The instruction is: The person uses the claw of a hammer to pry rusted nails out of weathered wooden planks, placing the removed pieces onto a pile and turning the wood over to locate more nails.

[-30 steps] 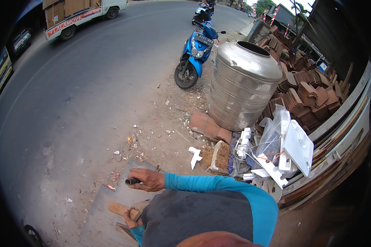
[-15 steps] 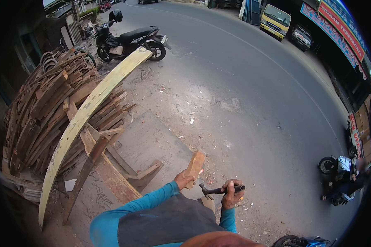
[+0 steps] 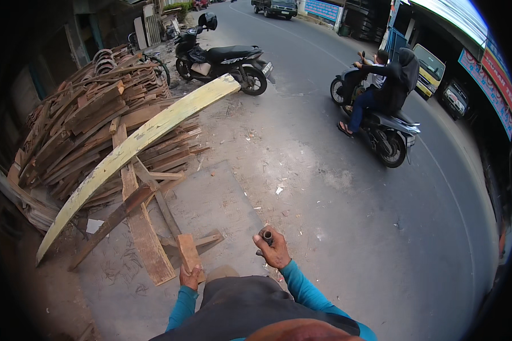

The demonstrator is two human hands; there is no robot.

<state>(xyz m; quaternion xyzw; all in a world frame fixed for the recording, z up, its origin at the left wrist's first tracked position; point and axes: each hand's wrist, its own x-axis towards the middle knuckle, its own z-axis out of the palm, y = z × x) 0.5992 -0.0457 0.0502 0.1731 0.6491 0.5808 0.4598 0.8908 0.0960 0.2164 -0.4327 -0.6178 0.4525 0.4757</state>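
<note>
We see 2 bare hands at work. The fingers of the left hand [image 3: 191, 277] curl around the lower part of 1 reddish-brown wooden block [image 3: 189, 251], which slants upright just left of the lap. The fingers of the right hand [image 3: 276, 250] are wrapped around 1 dark handle [image 3: 268, 235], its round end facing us; the rest is mostly hidden by the grip. Block and handle are held well apart. We count 2 turquoise sleeves [image 3: 182, 310] leading back from the wrists.

Behind the block, 1 wide brown board [image 3: 144, 241] slopes down over a grey sheet [image 3: 224, 190] on the ground. We cannot tell whether block and timber touch. 1 long pale-yellow plank [image 3: 139, 146] crosses above, before 1 heap of timber [image 3: 77, 150] too jumbled to count.

Farther out stand 1 parked black motorcycle [image 3: 224, 54], carrying 1 helmet [image 3: 208, 21], and 1 yellow truck [image 3: 429, 67]. On the road, 2 riders [image 3: 404, 79] share 1 motorbike [image 3: 388, 128].
</note>
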